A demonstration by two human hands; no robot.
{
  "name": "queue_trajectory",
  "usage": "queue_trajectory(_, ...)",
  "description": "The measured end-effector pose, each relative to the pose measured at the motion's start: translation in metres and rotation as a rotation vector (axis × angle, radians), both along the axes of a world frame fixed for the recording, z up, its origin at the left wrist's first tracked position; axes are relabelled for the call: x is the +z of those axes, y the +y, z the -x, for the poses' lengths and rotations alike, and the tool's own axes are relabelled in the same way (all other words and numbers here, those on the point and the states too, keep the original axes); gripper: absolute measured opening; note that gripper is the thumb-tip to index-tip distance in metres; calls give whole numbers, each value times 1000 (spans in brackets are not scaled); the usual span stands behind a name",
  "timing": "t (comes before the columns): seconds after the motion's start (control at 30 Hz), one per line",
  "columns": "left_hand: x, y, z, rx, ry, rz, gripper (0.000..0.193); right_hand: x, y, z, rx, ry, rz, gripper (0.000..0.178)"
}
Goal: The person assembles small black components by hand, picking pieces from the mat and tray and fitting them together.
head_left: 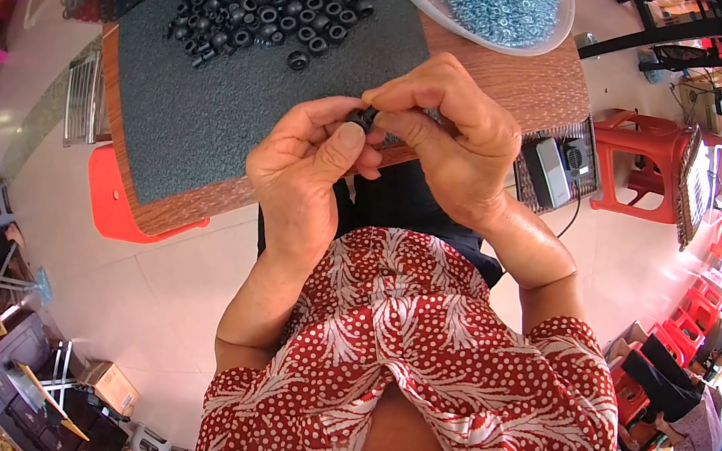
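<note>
Over the table's near edge, my two hands meet around a small round black part (361, 119). My left hand (304, 155) grips it between thumb and fingers, palm turned up. From the right, my right hand (455, 141) pinches at the same part with thumb and forefinger; whether a second small piece is between these fingertips is hidden. A loose pile of black ring-shaped parts (272, 13) lies on the dark textured mat (206, 130) beyond my hands. One ring (298, 60) sits slightly apart at the pile's near side.
A clear bin (55, 0) of black parts stands at the table's far left. A round white tray (417, 0) of small bluish clear rings sits at the far right of the brown table (526, 77). Red stools (640, 166) stand right; another person (681, 409) is further off.
</note>
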State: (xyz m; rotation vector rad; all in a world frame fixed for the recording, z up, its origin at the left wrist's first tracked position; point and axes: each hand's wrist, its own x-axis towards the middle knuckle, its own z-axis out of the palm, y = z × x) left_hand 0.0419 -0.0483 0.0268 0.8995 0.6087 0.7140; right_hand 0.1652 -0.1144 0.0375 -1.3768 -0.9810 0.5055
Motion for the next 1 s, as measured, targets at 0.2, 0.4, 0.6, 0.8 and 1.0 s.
queue_trajectory(0.2, -2, -1, -1, -1, -6, 4, 20, -2, 0, -1, -11, -28, 14, 15)
queue_trajectory(0.4, -3, -2, -4, -3, 25, 14, 19, -3, 3, -7, -32, -696, -168, 15)
queue_trajectory(0.6, -4, -2, -2, -22, 35, 53, 19, -6, 1, -5, -50, -676, -164, 18)
queue_trajectory(0.8, -4, -2, -1, -28, 18, 83, 20, -4, 0, -8, -8, -591, -132, 20)
queue_trajectory(1.0, -3, 5, 4, -56, 35, 95, 21, -6, 6, -4, -17, -646, -171, 20)
